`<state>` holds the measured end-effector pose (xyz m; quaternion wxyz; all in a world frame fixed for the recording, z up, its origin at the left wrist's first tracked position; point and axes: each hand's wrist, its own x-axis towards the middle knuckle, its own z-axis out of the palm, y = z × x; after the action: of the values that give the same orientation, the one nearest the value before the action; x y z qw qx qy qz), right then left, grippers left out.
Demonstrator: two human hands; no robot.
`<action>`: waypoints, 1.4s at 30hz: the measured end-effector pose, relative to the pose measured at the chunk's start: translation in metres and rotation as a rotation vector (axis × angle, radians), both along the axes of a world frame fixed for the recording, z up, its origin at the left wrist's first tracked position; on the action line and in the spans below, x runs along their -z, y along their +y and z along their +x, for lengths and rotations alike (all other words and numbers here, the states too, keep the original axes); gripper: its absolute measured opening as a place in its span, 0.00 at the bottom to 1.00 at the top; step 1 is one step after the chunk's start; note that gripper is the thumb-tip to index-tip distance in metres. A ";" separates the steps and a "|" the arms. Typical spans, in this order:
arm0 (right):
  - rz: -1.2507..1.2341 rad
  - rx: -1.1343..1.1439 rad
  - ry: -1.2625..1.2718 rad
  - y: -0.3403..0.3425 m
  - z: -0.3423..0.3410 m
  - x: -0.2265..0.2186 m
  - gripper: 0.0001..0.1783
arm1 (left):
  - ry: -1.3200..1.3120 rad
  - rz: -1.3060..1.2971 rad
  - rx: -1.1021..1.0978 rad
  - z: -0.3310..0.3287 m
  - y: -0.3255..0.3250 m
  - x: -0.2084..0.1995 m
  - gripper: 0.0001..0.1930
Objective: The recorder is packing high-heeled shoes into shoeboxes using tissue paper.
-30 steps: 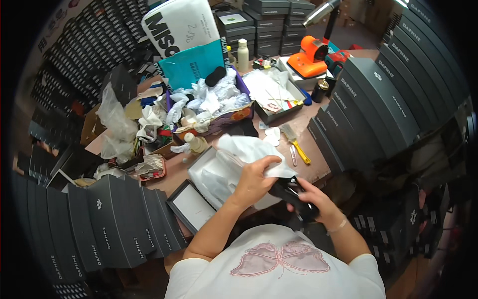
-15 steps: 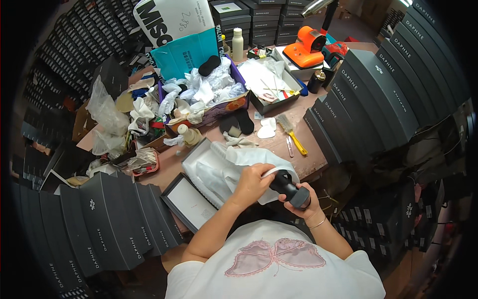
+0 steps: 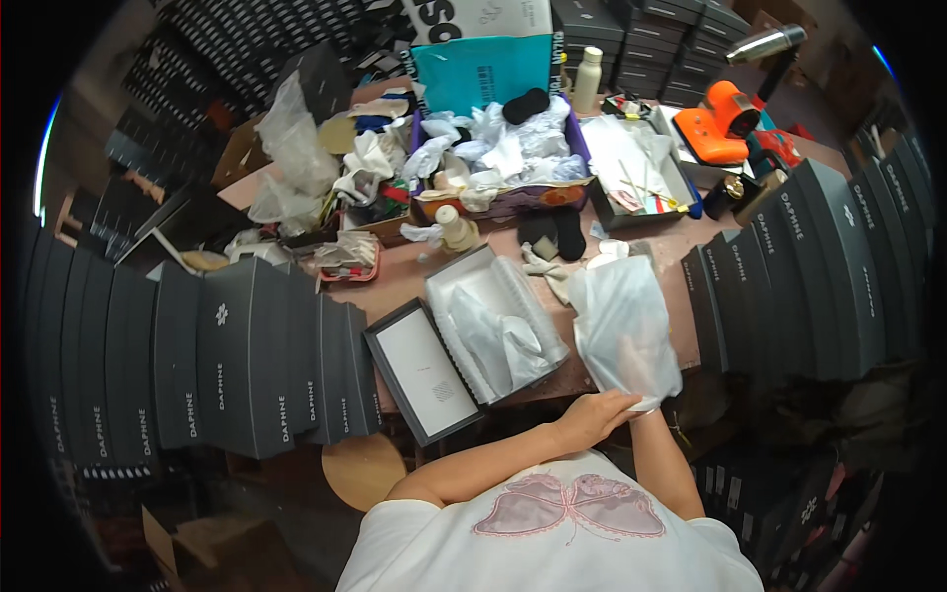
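Note:
A translucent white bag [image 3: 623,314] hangs over the table's front edge, to the right of the open shoe box [image 3: 541,347]. At the bag's mouth my left hand [image 3: 597,418] pinches the rim, close to my right wrist. My right hand [image 3: 646,367] is inside the bag and shows only hazily through the film, so its grip is unclear. No black shoe can be made out now. Tissue paper lines the grey shoe box, and a whitish wrapped bundle [image 3: 485,333] lies in it. Its lid [image 3: 426,380] rests upturned against its left side.
Stacked dark shoe boxes [image 3: 247,345] rise at left, with more boxes [image 3: 804,261] at right. Farther back are a purple carton [image 3: 498,205] of crumpled paper, a plastic bottle [image 3: 456,231], black insoles [image 3: 569,235], a tray of papers [image 3: 631,163] and an orange device [image 3: 718,123].
The black block-heeled shoe in my right hand has gone from sight, and that hand is now inside the bag. My left hand moved down along the rim. The view has shifted.

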<state>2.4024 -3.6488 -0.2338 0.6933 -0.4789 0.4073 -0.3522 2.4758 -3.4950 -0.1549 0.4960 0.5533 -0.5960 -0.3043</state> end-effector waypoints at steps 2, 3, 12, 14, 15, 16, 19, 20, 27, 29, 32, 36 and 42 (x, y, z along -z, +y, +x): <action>-0.258 -0.115 0.321 -0.023 0.005 0.044 0.18 | 0.004 0.182 0.095 0.013 0.024 0.003 0.17; -0.400 -0.208 0.504 -0.036 0.000 0.059 0.18 | 0.051 0.254 0.113 0.023 0.043 0.011 0.16; -0.941 -1.037 0.659 0.086 0.112 -0.060 0.18 | 1.513 0.583 -1.046 0.060 0.151 0.115 0.25; -0.967 -1.018 0.717 0.091 0.139 0.008 0.22 | 1.539 0.547 -1.045 0.066 0.130 0.128 0.17; -0.996 -0.996 0.703 0.094 0.140 0.044 0.25 | 1.476 0.493 -1.016 0.067 0.124 0.130 0.15; -1.029 -0.975 0.682 0.097 0.141 0.065 0.27 | 1.410 0.435 -0.992 0.071 0.121 0.132 0.13; -0.859 -0.900 0.636 0.087 0.135 0.079 0.22 | 0.872 0.235 -1.081 0.078 0.113 0.091 0.09; -0.726 -0.897 0.648 0.084 0.133 0.066 0.19 | 0.436 0.245 -1.058 0.076 0.117 0.075 0.09; -0.800 -1.079 0.558 0.113 0.135 0.044 0.11 | -0.412 0.055 -0.698 0.069 0.107 0.040 0.08; -0.952 -1.195 0.587 0.109 0.135 0.062 0.09 | -0.230 0.151 -0.562 0.078 0.109 0.047 0.04; -0.994 -1.009 0.404 0.089 0.124 0.038 0.09 | 0.295 0.117 -0.782 0.090 0.127 0.064 0.04; -0.904 -0.529 0.639 0.032 0.108 -0.004 0.08 | -0.340 0.326 -0.812 0.115 0.112 0.065 0.08; -0.756 -0.558 0.656 0.011 0.127 0.084 0.12 | -0.837 0.702 -0.318 0.136 0.031 0.119 0.21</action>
<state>2.5294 -3.6382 -0.3180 0.3778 -0.8672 0.3051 -0.1099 2.6121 -3.4642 -0.2738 0.0434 0.8415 -0.5141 -0.1604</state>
